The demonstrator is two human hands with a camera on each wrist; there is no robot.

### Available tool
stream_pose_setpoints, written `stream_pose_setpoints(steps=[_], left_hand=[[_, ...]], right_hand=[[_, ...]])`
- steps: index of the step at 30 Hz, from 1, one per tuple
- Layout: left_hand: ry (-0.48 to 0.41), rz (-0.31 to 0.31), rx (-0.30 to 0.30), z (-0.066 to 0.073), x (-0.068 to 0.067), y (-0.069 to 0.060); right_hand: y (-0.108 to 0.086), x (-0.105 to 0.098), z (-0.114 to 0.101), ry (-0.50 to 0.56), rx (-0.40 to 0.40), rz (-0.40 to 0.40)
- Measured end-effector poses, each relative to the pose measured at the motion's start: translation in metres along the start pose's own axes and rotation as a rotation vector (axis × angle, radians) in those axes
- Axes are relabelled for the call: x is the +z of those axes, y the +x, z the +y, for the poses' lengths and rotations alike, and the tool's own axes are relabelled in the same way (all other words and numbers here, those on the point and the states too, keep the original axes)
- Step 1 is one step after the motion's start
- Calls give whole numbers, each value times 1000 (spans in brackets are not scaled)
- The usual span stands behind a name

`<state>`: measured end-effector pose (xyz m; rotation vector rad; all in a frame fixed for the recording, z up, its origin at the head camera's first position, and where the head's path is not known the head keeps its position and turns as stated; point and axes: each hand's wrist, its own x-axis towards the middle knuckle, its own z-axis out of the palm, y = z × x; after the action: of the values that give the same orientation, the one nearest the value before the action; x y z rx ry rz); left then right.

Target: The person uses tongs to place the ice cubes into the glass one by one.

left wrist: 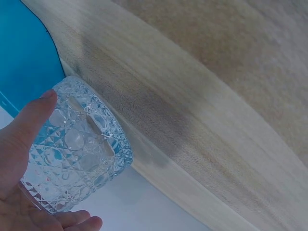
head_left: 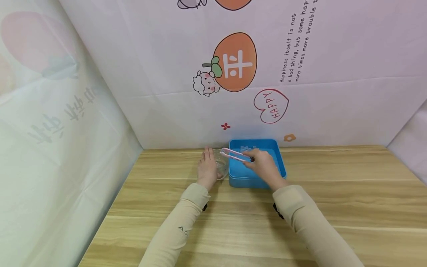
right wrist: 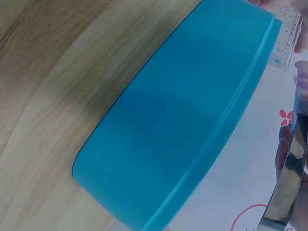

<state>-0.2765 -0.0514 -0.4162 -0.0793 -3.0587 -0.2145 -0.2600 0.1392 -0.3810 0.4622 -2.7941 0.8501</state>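
My left hand [head_left: 207, 170] holds a clear, faceted glass bowl [left wrist: 79, 154] at the left of a blue box [head_left: 250, 182]. In the left wrist view the thumb lies on one side of the glass and the fingers on the other. A pair of tongs [head_left: 235, 157] is in my right hand [head_left: 263, 165], pinched above the box. Their tips point left, over the bowl's rim; whether anything sits between them cannot be told. Small clear cubes [head_left: 246, 148] lie at the back of the box. The right wrist view shows the tongs' shiny metal side [right wrist: 288, 180].
All of this stands on a wood-grain table [head_left: 240, 226], close to its back edge. A white printed cloth [head_left: 173, 74] hangs right behind the box and bowl, and another cloth [head_left: 63, 155] hangs along the left.
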Motion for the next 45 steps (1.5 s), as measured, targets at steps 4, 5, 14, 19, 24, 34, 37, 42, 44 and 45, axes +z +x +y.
stream_pose_setpoints(steps=[4,5,14,19,24,34,37,42,44,45], left_hand=[[-6,-11,-5,0,1,0],[-6,-17,-7,0,1,1],[-12,-22,-8,-1,0,2],[-6,-22,-2,-1,-1,2],[-12,-15,5,0,-2,2],[-3,-20,5,1,-5,1],[-7,-23,1,1,-5,1],[5,-26,0,0,-4,1],[12,-24,2,0,-3,1],[12,-24,2,1,-3,1]], right_hand=[[0,2,-1,-22,-4,-22],[0,2,-1,-30,-4,-26],[1,3,-1,-48,-11,-44],[1,4,-2,-61,-14,-45],[2,4,-2,-44,10,-58],[4,3,-1,-16,58,-92],[5,4,-1,-6,71,-106],[5,5,-1,12,95,-125],[5,5,0,27,102,-130],[5,6,0,30,101,-130]])
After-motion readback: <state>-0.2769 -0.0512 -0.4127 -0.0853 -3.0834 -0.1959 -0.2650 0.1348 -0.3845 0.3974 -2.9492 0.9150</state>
